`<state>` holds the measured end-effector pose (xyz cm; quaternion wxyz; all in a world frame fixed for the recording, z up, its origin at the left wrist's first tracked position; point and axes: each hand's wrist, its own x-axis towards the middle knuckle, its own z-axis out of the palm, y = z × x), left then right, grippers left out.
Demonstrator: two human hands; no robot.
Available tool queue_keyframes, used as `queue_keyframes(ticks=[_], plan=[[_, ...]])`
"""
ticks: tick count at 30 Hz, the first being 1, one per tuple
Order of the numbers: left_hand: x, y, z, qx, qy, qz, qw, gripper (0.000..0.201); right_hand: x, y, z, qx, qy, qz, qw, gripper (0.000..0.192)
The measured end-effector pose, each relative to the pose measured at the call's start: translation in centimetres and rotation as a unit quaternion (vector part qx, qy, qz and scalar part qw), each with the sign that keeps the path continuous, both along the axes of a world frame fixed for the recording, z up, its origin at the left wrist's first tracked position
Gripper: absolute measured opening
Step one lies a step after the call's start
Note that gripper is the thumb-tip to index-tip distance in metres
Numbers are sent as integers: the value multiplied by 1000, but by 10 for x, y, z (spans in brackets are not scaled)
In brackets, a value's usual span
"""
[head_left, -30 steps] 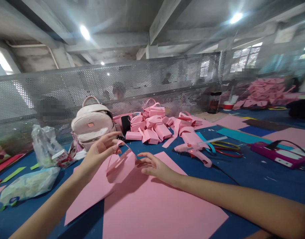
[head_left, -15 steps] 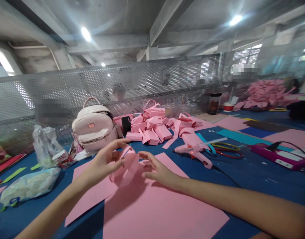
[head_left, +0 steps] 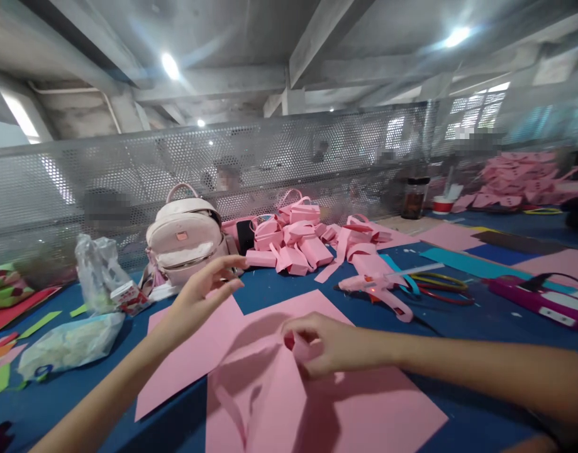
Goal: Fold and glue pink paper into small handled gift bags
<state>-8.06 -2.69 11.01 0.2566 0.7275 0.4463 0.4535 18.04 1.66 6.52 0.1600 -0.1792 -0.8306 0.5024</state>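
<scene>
Head view: right hand [head_left: 324, 346] pinches a pink paper piece [head_left: 260, 377] at lower centre (over pink sheets [head_left: 364, 409]); left hand [head_left: 201, 296] hovers spread, empty.

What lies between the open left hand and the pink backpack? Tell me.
Head view: only bare blue table shows between the left hand and the pink backpack; fingertips nearly overlap it.

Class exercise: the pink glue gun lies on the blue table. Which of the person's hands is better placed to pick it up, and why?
Probably the left hand: it is open and empty. The right hand lies nearer the glue gun but is pinched shut on the pink paper piece.
</scene>
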Motion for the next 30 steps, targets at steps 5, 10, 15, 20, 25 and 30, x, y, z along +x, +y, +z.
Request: queue_keyframes(ticks=[5,10,15,20,25,30], plan=[[-15,18,-8,30,-58,78,995,40,13,65,86,142,7,-104,984,11],[-21,27,-13,33,-80,97,992,47,9,165,162,189,109,-312,925,26],[-20,28,-17,36,-64,77,994,44,4,196,165,223,151,-420,867,36],[-16,25,-23,27,-11,50,998,36,-3,164,144,233,121,-357,896,35],[-11,19,-28,-18,74,26,997,35,-8,86,133,246,72,-188,948,27],[-4,16,-39,-53,145,11,988,34,8,-26,84,132,76,14,988,32]])
